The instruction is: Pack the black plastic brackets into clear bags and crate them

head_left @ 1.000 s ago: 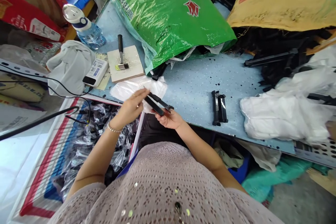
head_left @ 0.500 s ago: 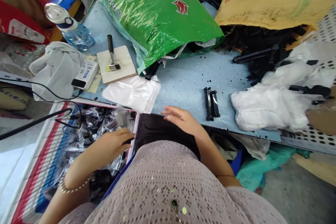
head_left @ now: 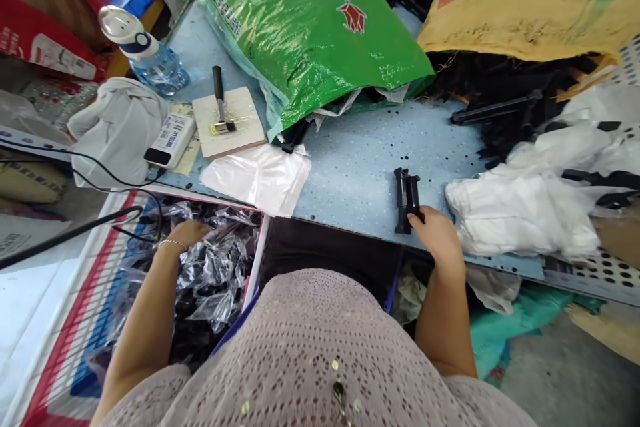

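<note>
Compared with half a second ago, I see the left hand [head_left: 191,233] farther left, down among the bagged black pieces [head_left: 215,273] in the crate [head_left: 263,250]; its fingers are partly hidden, so I can't tell whether they grip anything. The right hand [head_left: 437,230], free over the near edge then, now grasps the near end of the pair of black parts [head_left: 406,193] between its fingers, at the near right of the tabletop [head_left: 350,167].

That surface is pale blue and speckled. On its left I make out thin plastic bags [head_left: 260,177], a board [head_left: 245,113] carrying a brush [head_left: 219,93], and a bottle [head_left: 159,67]. A green sack [head_left: 310,47] fills the far middle; a yellow sack [head_left: 540,7] opens onto dark parts [head_left: 520,107] at far right. Grey floor [head_left: 555,373] shows near right.
</note>
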The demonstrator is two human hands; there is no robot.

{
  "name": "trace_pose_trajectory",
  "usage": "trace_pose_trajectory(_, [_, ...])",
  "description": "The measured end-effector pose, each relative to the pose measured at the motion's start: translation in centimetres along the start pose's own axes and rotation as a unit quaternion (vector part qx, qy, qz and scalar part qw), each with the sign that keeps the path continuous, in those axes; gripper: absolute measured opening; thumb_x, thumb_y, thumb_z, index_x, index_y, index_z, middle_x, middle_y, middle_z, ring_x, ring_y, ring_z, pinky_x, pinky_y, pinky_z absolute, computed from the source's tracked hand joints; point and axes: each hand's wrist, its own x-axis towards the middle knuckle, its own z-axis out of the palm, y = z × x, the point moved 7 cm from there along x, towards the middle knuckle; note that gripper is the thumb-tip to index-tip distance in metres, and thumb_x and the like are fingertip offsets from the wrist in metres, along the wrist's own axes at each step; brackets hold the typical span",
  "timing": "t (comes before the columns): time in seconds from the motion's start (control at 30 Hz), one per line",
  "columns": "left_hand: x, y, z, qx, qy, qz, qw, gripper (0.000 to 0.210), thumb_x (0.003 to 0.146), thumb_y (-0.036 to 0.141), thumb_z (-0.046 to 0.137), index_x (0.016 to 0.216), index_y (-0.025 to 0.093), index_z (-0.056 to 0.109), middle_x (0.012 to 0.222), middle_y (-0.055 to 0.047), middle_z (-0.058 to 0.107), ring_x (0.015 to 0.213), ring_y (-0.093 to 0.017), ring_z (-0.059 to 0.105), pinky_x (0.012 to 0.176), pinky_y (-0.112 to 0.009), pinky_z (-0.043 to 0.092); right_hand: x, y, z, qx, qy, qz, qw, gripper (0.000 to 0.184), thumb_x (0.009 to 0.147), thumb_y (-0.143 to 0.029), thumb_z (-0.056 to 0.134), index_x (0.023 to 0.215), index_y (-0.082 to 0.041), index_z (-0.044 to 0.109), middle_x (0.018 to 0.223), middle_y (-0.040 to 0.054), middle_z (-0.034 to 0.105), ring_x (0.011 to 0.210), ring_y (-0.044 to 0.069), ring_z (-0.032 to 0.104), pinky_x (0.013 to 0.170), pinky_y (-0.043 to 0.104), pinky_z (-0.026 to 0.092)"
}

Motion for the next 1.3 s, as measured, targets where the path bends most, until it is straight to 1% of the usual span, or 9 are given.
trace_pose_trajectory(0.07, [0.6, 3.7, 1.2, -0.006, 0.003, 0.003, 1.0, 0.04, 0.09, 0.05, 0.063, 0.066, 0.02, 0.07, 0.055, -0.001, 0.066, 0.056, -0.018, 0.063, 0.057, -0.028, 0.047, -0.1, -1.9, 0.8, 0.143, -0.012, -0.022, 0.989, 0.033, 0.089, -0.041, 0.057, 0.101, -0.016, 0.074, 0.093, 0.0128, 0.076, 0.086, 0.028, 0.07, 0.081, 0.039, 0.052])
trace_pose_trajectory(0.2, [1.0, 16.2, 2.9, 0.007, 0.152, 0.162, 0.975, 0.03, 0.094, 0.041, 0.061, 0.106, 0.017, 0.077, 0.118, -0.015, 0.076, 0.108, -0.029, 0.069, 0.094, -0.039, 0.054, -0.7, -8.8, 3.6, 0.427, -0.104, -0.068, 0.896, 0.038, 0.081, -0.045, 0.066, 0.107, -0.019, 0.074, 0.096, 0.0067, 0.076, 0.086, 0.023, 0.07, 0.08, 0.037, 0.058])
trace_pose_trajectory(0.3, [2.7, 20.1, 4.1, 0.041, 0.165, 0.153, 0.973, 0.015, 0.091, 0.023, 0.061, 0.091, 0.016, 0.075, 0.114, -0.018, 0.074, 0.108, -0.031, 0.067, 0.089, -0.04, 0.054, -1.1, -13.9, 5.4, 0.503, -0.168, -0.095, 0.842, 0.034, 0.08, -0.042, 0.071, 0.105, -0.02, 0.076, 0.097, 0.0057, 0.075, 0.09, 0.023, 0.07, 0.081, 0.037, 0.059])
trace_pose_trajectory(0.47, [6.3, 15.9, 2.8, -0.186, 0.097, 0.036, 0.977, 0.018, 0.078, 0.032, 0.076, 0.072, 0.018, 0.066, 0.071, -0.002, 0.066, 0.067, -0.017, 0.06, 0.065, -0.03, 0.048, -1.0, -19.3, 7.0, 0.612, -0.242, -0.103, 0.746, 0.035, 0.079, -0.045, 0.075, 0.105, -0.022, 0.076, 0.097, 0.0038, 0.075, 0.086, 0.02, 0.069, 0.076, 0.032, 0.058])
trace_pose_trajectory(0.7, [6.9, 14.4, 2.6, -0.342, 0.082, 0.021, 0.936, 0.032, 0.064, 0.028, 0.08, 0.075, 0.021, 0.052, 0.07, 0.002, 0.063, 0.064, -0.013, 0.058, 0.061, -0.025, 0.045, -1.4, -27.9, 8.4, 0.708, -0.379, -0.102, 0.587, 0.028, 0.076, -0.043, 0.081, 0.093, -0.022, 0.075, 0.098, 0.0045, 0.077, 0.08, 0.017, 0.065, 0.075, 0.03, 0.056])
trace_pose_trajectory(0.93, [6.4, 15.0, 2.5, -0.307, 0.074, 0.049, 0.947, 0.041, 0.063, 0.028, 0.08, 0.075, 0.023, 0.042, 0.069, 0.004, 0.059, 0.062, -0.012, 0.052, 0.059, -0.025, 0.044, -0.5, -28.9, 11.0, 0.71, -0.371, -0.058, 0.596, 0.027, 0.072, -0.038, 0.083, 0.088, -0.022, 0.067, 0.088, 0.0019, 0.075, 0.083, 0.018, 0.067, 0.076, 0.032, 0.059])
trace_pose_trajectory(1.07, [4.4, 16.1, -1.9, -0.156, 0.148, 0.142, 0.966, 0.01, 0.082, 0.021, 0.062, 0.076, 0.02, 0.054, 0.089, -0.007, 0.069, 0.086, -0.021, 0.064, 0.083, -0.036, 0.054, -0.7, -29.0, 11.8, 0.699, -0.375, -0.071, 0.604, 0.031, 0.071, -0.039, 0.084, 0.088, -0.021, 0.065, 0.081, -0.0017, 0.07, 0.078, 0.016, 0.065, 0.072, 0.029, 0.058])
trace_pose_trajectory(1.13, [3.3, 16.9, -3.9, 0.001, 0.19, 0.165, 0.968, 0.018, 0.087, 0.012, 0.049, 0.08, 0.019, 0.065, 0.109, -0.012, 0.072, 0.107, -0.027, 0.065, 0.097, -0.045, 0.053, -0.9, -29.1, 11.9, 0.701, -0.371, -0.08, 0.604, 0.031, 0.072, -0.04, 0.083, 0.09, -0.022, 0.066, 0.084, -0.0014, 0.07, 0.079, 0.015, 0.065, 0.073, 0.029, 0.058])
trace_pose_trajectory(1.3, [3.6, 17.5, -4.2, 0.107, 0.149, 0.18, 0.966, 0.049, 0.089, 0.007, 0.04, 0.127, 0.014, 0.07, 0.139, -0.017, 0.066, 0.125, -0.032, 0.062, 0.106, -0.05, 0.053, -2.3, -27.4, 11.6, 0.724, -0.377, -0.086, 0.572, 0.031, 0.075, -0.044, 0.081, 0.094, -0.022, 0.069, 0.083, 0.0008, 0.07, 0.073, 0.015, 0.062, 0.066, 0.027, 0.054])
